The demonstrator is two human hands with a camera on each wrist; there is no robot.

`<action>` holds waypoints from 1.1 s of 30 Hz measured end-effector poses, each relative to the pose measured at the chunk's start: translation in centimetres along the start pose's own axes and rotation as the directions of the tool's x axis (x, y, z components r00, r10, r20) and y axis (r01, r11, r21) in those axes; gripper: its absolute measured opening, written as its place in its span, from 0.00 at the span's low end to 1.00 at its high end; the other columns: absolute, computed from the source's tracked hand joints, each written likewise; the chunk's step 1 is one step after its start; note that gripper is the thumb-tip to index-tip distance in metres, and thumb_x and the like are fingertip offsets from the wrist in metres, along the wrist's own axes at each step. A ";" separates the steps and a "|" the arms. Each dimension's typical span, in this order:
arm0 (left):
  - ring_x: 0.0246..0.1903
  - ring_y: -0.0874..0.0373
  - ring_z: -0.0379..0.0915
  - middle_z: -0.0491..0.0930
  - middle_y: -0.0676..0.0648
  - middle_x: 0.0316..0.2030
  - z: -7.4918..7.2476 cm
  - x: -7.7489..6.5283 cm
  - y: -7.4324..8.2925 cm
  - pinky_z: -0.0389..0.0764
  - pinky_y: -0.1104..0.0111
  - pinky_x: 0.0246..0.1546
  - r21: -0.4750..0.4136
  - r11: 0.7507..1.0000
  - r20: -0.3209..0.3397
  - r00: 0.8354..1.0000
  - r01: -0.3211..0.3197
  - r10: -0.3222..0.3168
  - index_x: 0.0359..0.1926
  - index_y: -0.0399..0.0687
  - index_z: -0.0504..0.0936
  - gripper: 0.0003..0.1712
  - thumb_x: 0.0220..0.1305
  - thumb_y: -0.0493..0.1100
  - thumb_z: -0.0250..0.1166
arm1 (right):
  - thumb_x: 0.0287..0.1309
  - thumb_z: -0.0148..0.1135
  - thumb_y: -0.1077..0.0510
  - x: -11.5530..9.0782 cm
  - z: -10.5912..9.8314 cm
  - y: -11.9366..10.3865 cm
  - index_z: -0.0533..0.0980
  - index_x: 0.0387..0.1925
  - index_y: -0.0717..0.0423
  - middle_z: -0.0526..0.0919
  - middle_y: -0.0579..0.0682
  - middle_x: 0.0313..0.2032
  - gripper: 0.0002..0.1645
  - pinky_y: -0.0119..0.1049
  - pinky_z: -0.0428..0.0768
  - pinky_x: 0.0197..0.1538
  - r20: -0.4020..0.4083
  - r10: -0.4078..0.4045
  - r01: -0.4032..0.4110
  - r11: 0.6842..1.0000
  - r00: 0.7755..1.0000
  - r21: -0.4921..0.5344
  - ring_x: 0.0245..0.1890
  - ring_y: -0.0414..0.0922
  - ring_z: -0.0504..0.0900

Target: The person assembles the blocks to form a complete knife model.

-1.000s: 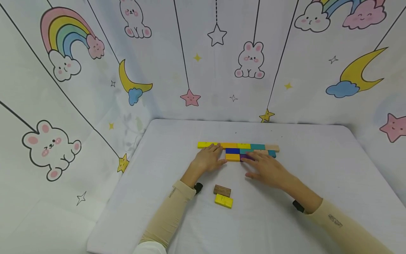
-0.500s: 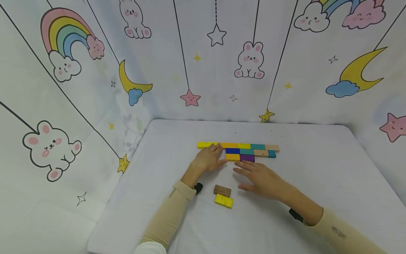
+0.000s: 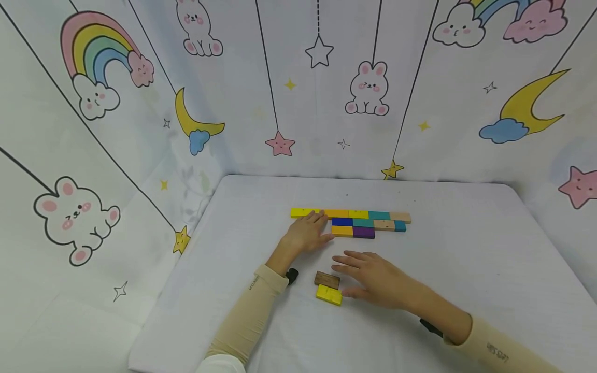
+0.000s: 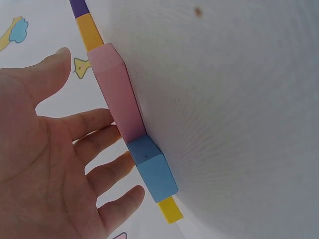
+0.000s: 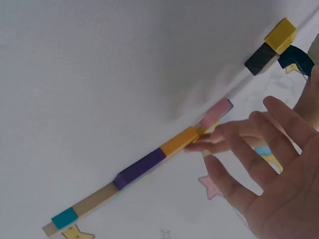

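Observation:
My left hand (image 3: 305, 233) lies over the left part of flat rows of coloured wooden blocks. In the left wrist view its fingertips touch or nearly touch a pink block (image 4: 119, 99) and a light blue block (image 4: 155, 172), both hidden from the head view. The front row shows an orange block (image 3: 342, 231) and a purple block (image 3: 364, 232). My right hand (image 3: 380, 280), fingers spread and holding nothing, hovers just right of a brown block (image 3: 327, 280) and a yellow block (image 3: 329, 295). Its thumb is near the yellow block; whether they touch, I cannot tell.
Behind the front row stretch a middle row with a dark blue block (image 3: 342, 221) and a longer back row with a teal block (image 3: 379, 215). A white cloth (image 3: 466, 248) covers the table. Printed curtains (image 3: 317, 114) stand behind it.
My right hand has drawn back from the rows, toward me and leftward, to the brown and yellow blocks. The purple and bare wood blocks it covered now show. My left hand stays put.

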State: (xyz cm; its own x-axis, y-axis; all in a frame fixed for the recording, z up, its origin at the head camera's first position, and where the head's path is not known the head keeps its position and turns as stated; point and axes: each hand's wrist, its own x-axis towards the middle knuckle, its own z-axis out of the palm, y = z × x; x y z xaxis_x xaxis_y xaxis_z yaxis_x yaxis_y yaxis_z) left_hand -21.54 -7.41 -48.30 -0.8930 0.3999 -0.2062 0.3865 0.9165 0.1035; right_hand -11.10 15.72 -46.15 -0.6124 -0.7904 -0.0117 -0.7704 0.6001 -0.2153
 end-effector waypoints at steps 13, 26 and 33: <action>0.81 0.48 0.47 0.51 0.47 0.83 -0.1 -0.2 0.0 0.53 0.52 0.80 0.000 1.000 -0.004 1.000 -0.007 0.007 0.82 0.51 0.58 0.42 0.80 0.68 0.47 | 0.72 0.61 0.35 -0.2 1.0 -1.4 0.71 0.75 0.39 0.72 0.40 0.73 0.35 0.62 0.72 0.70 0.058 -0.070 0.068 0.997 0.996 0.036 0.75 0.56 0.68; 0.81 0.48 0.47 0.50 0.47 0.83 0.0 -0.1 0.0 0.53 0.52 0.80 0.010 1.000 -0.003 1.000 -0.015 0.015 0.82 0.51 0.57 0.42 0.80 0.68 0.46 | 0.72 0.58 0.32 -0.4 1.3 -1.6 0.66 0.78 0.36 0.67 0.38 0.76 0.38 0.63 0.69 0.72 0.113 -0.025 0.018 0.998 0.993 0.061 0.76 0.55 0.66; 0.81 0.48 0.48 0.51 0.47 0.83 0.0 -0.1 0.0 0.53 0.52 0.80 0.010 1.000 -0.006 1.000 -0.013 0.013 0.82 0.51 0.59 0.42 0.79 0.68 0.47 | 0.73 0.57 0.33 -0.5 1.4 -1.5 0.65 0.79 0.37 0.66 0.36 0.76 0.39 0.62 0.69 0.72 0.117 -0.028 0.019 0.997 0.993 0.074 0.75 0.54 0.67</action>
State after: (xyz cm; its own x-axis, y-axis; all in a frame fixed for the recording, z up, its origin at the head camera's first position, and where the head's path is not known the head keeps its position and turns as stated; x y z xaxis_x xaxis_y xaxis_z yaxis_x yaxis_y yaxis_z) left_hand -21.49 -7.43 -48.27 -0.8895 0.4115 -0.1987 0.4001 0.9114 0.0967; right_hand -9.35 15.04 -47.21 -0.5661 -0.8156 -0.1195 -0.7668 0.5743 -0.2867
